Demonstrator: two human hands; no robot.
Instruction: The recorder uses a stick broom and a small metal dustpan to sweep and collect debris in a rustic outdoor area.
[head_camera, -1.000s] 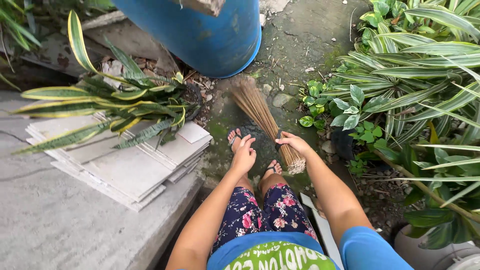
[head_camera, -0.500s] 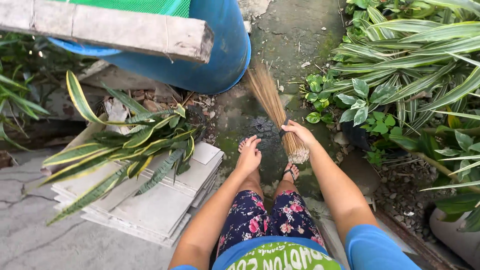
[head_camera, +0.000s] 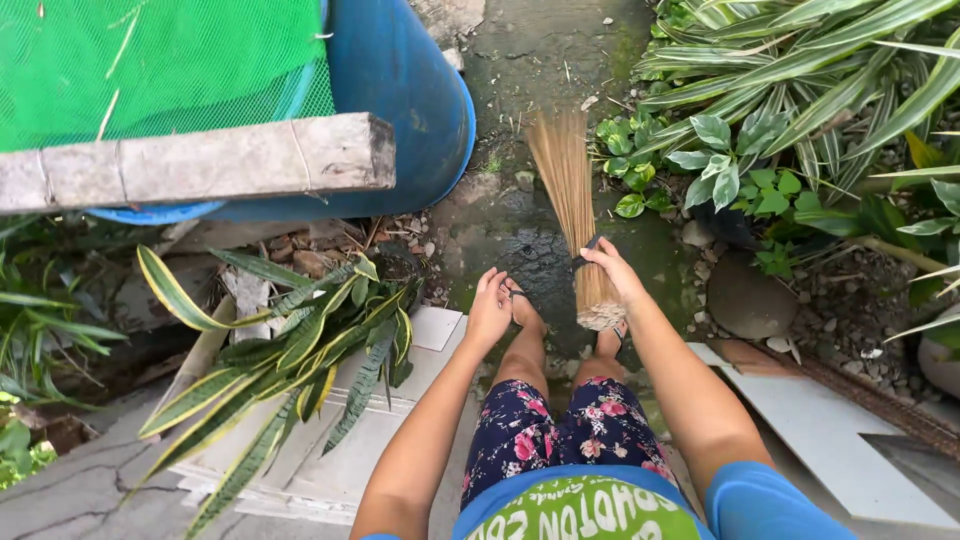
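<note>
Right hand: grip closed round stick broom near bound butt end, just above dark band. Broom long axis runs away from person, bristle tips fanned on wet mossy path, butt end near feet. Left hand: fingers loosely curled, empty, apart from broom, to its left. Blue barrel farther left of broom; striped plant left and nearer; leafy plants right of broom.

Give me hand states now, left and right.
Left hand: open, empty, fingers loose, touching nothing.
Right hand: closed around the stick broom near its bound end, bristles pointing down the wet path.
</note>
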